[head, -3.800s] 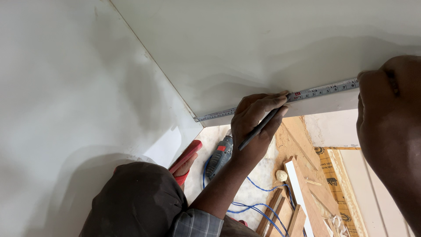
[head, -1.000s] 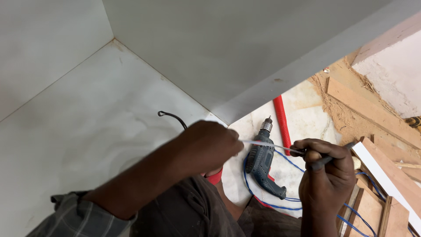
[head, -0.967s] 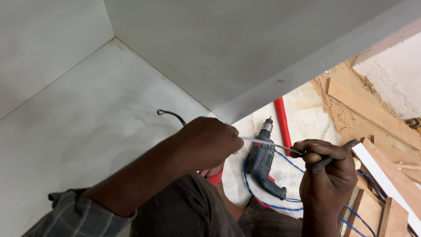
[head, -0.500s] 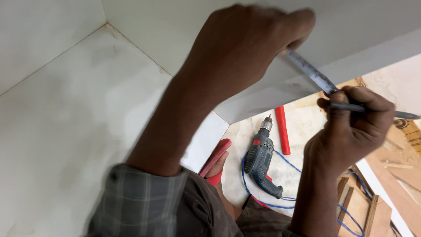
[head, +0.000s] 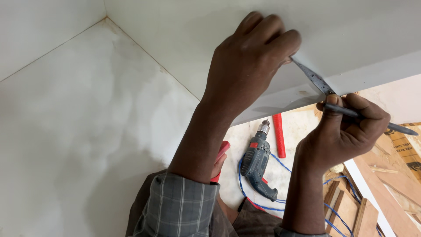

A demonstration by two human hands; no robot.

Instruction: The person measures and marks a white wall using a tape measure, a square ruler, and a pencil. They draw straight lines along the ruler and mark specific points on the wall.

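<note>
Working inside a white cabinet (head: 87, 131), I have its panels meeting in a corner at the upper left, and the white panel (head: 359, 39) across the top is the one my hands are on. Its front edge runs slanting across the view, with the floor (head: 298, 131) showing beyond it.

My left hand (head: 252, 61) is pressed flat against that panel, fingers curled at the tips to pin one end of a steel rule (head: 316, 80) to the surface so it does not slide. The rule lies slantwise on the panel face, running down to the front edge, where it touches my right thumb.

My right hand (head: 344, 131) sits just under the edge, clenched around a dark pencil (head: 372, 119) held level, with the thumb raised against the rule's lower end, steadying it there.

Below on the floor lies a grey-blue drill (head: 258, 164) with its chuck pointing up toward the panel, its blue cord (head: 280, 202) looping around it. A red bar (head: 279, 135) lies just beside the drill, and a second red handle (head: 220, 156) peeks out by my left forearm. Timber offcuts (head: 386, 184) are stacked at the right, well apart from the rule.
</note>
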